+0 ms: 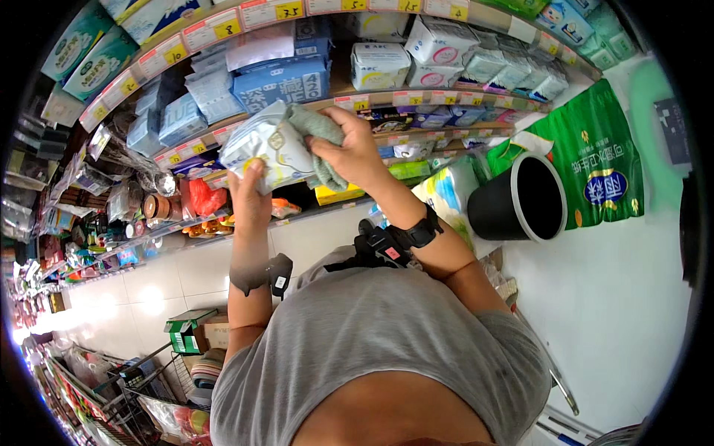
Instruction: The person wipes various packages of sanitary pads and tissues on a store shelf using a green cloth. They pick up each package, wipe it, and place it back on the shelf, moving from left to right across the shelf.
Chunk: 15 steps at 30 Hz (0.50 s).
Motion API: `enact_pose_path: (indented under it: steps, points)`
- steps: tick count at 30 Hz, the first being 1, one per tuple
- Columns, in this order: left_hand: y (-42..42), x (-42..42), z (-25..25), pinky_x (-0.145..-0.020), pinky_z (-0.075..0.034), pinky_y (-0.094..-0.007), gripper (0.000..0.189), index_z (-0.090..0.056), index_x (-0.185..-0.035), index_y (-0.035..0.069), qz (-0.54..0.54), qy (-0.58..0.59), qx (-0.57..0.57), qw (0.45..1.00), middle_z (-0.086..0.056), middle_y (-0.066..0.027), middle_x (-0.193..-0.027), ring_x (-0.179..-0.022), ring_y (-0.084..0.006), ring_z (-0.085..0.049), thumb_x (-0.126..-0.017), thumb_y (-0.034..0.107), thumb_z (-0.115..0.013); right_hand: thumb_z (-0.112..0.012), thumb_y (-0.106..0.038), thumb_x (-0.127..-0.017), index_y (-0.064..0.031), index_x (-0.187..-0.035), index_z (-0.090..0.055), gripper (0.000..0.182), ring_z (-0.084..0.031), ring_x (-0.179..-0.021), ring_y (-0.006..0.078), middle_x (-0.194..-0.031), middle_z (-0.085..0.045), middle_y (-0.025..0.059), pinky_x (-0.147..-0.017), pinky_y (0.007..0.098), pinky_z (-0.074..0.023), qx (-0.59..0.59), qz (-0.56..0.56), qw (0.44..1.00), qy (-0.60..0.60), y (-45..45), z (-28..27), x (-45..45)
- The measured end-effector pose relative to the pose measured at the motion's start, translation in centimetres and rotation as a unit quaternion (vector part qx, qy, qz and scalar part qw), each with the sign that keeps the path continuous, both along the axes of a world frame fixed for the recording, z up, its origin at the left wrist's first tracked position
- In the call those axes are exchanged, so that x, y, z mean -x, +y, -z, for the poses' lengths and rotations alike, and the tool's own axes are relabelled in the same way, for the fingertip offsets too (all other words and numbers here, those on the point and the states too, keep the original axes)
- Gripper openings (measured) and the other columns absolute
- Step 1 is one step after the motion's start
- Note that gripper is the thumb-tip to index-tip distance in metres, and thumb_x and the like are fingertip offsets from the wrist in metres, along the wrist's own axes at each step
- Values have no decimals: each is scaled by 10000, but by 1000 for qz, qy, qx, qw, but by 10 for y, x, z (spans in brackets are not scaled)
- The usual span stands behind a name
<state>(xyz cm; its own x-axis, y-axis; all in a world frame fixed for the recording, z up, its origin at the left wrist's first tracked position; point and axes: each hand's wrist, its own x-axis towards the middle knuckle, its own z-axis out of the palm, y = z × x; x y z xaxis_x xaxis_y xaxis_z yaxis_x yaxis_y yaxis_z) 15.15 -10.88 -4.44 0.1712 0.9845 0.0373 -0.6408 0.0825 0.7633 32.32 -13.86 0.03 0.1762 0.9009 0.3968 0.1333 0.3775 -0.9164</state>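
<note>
My left hand [251,192] grips a white plastic-wrapped package [270,148] with yellow print by its lower left side, thumb on its face. In my right hand [354,148] is a folded grey-green cloth [321,131], which lies against the package's right end. Both hands are raised in front of the store shelves. Behind the package stand a blue printed box [281,83] and pale blue packs [215,92]. To the right of them on that shelf are white wrapped packs [380,66].
Shelf edges [413,99] with price tags curve across the view. A black bin [488,203] with a pale rim stands at the right, beside a large green package [597,156]. Wire racks [167,373] and a green carton [187,331] are at the lower left.
</note>
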Motion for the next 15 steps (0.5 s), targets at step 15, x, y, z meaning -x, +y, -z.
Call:
enact_pose_path:
  steps: [15]
  points:
    - [-10, 43, 10, -871, -406, -337, 609, -328, -1239, -11, 59, 135, -41, 988, -478, -115, -1129, -1014, -218, -499, -716, 120, -611, -606, -13, -723, 33, -941, -548, 231, -526, -738, 77, -808, -608, 67, -662, 244, -443, -11, 13, 1000, 16, 1, -5, 28]
